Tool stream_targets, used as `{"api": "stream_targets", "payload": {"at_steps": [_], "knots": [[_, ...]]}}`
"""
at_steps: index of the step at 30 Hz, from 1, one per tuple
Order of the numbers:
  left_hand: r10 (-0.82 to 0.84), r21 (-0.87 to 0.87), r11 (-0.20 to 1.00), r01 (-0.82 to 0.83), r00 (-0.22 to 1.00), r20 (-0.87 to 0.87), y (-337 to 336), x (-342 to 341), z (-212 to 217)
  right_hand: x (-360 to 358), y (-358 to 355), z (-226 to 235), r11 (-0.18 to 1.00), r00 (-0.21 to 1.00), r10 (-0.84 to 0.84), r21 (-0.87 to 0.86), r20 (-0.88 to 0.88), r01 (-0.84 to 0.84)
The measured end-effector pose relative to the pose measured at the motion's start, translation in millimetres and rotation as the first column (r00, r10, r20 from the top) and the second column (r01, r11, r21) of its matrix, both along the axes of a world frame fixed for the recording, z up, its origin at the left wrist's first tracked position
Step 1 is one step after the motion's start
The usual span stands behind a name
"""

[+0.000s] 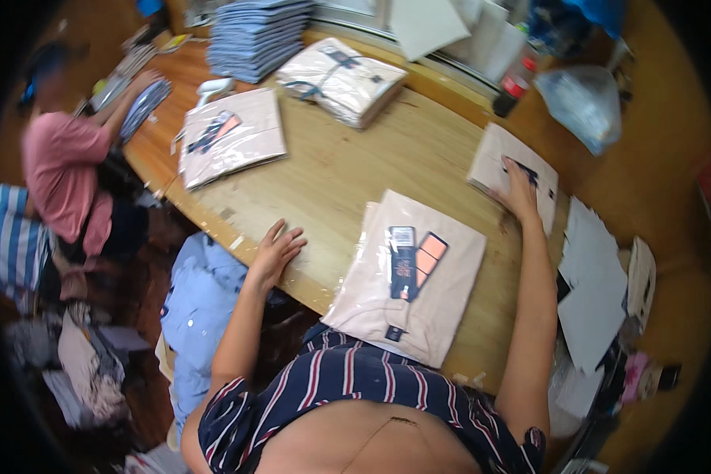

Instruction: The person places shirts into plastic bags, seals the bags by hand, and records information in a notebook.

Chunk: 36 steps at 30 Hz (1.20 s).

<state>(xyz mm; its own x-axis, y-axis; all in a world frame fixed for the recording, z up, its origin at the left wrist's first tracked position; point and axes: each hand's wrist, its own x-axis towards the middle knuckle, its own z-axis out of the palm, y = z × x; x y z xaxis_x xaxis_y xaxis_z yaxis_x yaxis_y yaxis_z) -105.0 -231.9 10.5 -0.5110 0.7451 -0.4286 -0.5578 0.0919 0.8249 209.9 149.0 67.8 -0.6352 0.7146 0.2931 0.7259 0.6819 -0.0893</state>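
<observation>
My left hand [276, 254] hovers over the near left table edge, fingers apart, holding nothing. At the right side my right hand [519, 192] rests on a folded beige garment [490, 154], thumb apart from the fingers, which partly cover its dark tag. In front of my body lies a folded beige shirt in a clear plastic bag [363, 272], its near edge close to my striped top. A dark hang tag [403, 263] and an orange-and-dark card [430, 259] show on it. Neither hand touches this bagged shirt.
Bagged beige shirts [249, 130] and a tied bundle of them [340, 79] lie at the table's far side. Beyond stands a blue garment stack [257, 35]. A bottle [516, 87] stands back right; white boards [596, 276] lie right. A co-worker [67, 158] handles blue garments at left.
</observation>
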Motion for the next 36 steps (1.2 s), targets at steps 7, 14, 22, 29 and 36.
{"api": "stream_targets", "payload": {"at_steps": [7, 14, 22, 29, 36], "knots": [[0.339, 0.095, 0.922, -0.375, 0.902, 0.268, 59, -114, -34, 12, 32, -26, 0.984, 0.944, -0.142, 0.147, 0.297, 0.102], [0.820, -0.072, 0.562, -0.824, 0.544, 0.178, 116, -194, -3, 13, -17, -3, 0.999, 0.998, 0.013, -0.049, -0.065, -0.017], [0.551, 0.164, 0.817, -0.552, 0.832, 0.056, 91, -285, -61, 78, -147, -60, 0.961, 0.842, -0.264, -0.206, -0.471, 0.186], [0.605, 0.056, 0.796, -0.603, 0.792, -0.082, 143, -240, -69, 108, -301, -78, 0.818, 0.558, -0.573, -0.465, -0.600, 0.339], [0.448, 0.306, 0.879, -0.365, 0.852, -0.271, 146, -56, 1, 262, -295, -51, 0.518, 0.301, -0.630, -0.098, -0.716, 0.850]]}}
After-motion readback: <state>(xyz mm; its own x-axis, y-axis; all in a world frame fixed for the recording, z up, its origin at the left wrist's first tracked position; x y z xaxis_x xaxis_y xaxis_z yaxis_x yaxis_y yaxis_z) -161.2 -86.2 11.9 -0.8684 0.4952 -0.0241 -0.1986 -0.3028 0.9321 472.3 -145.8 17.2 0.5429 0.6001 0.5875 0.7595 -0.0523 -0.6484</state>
